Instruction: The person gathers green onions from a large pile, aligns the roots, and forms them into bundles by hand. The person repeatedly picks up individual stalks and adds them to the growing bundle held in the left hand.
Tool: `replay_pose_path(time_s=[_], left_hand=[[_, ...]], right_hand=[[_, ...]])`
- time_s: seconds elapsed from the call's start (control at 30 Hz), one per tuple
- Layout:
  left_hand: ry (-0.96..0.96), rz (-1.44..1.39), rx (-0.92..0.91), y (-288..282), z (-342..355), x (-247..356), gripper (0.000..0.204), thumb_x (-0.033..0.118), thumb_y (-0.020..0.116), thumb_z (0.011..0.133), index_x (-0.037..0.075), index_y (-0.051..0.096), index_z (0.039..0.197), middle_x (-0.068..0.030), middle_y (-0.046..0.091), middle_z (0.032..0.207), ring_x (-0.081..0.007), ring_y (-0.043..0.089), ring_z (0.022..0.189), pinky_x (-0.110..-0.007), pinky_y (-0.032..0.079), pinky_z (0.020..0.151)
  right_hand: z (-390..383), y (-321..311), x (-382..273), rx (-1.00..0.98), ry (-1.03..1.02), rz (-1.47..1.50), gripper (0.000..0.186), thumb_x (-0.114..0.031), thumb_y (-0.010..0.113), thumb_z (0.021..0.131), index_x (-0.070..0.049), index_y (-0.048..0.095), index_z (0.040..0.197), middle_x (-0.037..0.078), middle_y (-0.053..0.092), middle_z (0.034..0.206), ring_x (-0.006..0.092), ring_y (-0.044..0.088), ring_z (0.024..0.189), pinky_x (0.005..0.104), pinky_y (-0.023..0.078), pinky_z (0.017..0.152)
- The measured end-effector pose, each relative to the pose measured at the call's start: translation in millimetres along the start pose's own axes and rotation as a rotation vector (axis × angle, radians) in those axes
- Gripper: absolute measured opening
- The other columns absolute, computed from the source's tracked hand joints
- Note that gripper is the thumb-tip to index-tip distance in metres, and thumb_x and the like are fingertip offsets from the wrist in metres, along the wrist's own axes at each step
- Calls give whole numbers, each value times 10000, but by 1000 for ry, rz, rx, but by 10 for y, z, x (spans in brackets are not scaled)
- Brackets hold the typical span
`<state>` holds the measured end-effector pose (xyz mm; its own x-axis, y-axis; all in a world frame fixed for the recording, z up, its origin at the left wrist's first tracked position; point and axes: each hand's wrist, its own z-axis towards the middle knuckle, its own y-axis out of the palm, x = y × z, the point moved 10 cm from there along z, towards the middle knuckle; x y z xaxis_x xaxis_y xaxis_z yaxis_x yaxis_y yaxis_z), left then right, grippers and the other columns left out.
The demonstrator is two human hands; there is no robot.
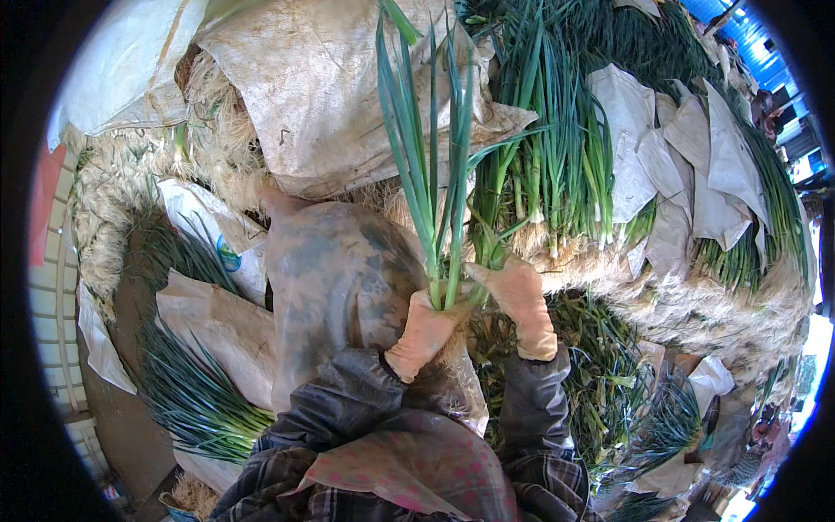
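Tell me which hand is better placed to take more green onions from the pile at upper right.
Probably the right hand, though its grip is unclear: it is nearer that pile; the left hand is closed around held stalks.

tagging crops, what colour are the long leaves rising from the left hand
Green leaves, best seen in the head view.

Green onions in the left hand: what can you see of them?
The green onions are long, narrow, smooth-looking stalks, dark green above, paling toward the base. They stand nearly upright, tips spread apart. The gloved left hand closes around their lower part. The right hand is close beside; whether it touches them is unclear.
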<state>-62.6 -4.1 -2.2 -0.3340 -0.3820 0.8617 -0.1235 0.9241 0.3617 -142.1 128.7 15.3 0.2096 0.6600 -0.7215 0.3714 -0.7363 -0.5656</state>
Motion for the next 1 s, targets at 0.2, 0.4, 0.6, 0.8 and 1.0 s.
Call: replay_pose_path(time_s=[0.2,0.4,0.6,0.8,1.0], left_hand=[[12,-207,-83,80,9,-30,324,74,647,911,-24,588,1215,-49,652,1063,-98,587,918,-243,476,805],[14,148,-233,163,41,-160,359,157,608,956,-42,552,1249,-17,634,1066,-94,561,941,-246,469,830],[76,-89,-136,101,48,-181,379,101,606,948,-34,517,1291,-35,635,1104,-103,581,935,-258,484,841],[84,-93,-115,123,48,-124,428,61,629,922,-33,484,1314,-54,628,1095,-112,580,961,-266,496,842],[77,-2,-72,117,35,-86,360,47,606,929,-41,508,1264,-62,642,1063,-109,590,934,-261,500,809]], right_hand=[[-229,-92,134,245,-2,715,368,-325,727,852,-33,646,1061,67,682,913,183,651,731,287,542,644],[-404,111,265,261,19,1154,309,-240,641,922,-5,608,1121,68,679,846,151,647,683,263,513,564],[-470,258,559,164,98,698,251,-163,527,978,-41,625,1175,13,639,779,56,475,530,239,424,479],[-576,391,709,11,72,422,236,-100,514,972,-36,596,1184,13,581,665,74,544,565,240,454,504],[-519,169,681,110,59,851,352,-313,572,966,-51,610,1198,-20,634,786,11,467,568,147,357,456]])
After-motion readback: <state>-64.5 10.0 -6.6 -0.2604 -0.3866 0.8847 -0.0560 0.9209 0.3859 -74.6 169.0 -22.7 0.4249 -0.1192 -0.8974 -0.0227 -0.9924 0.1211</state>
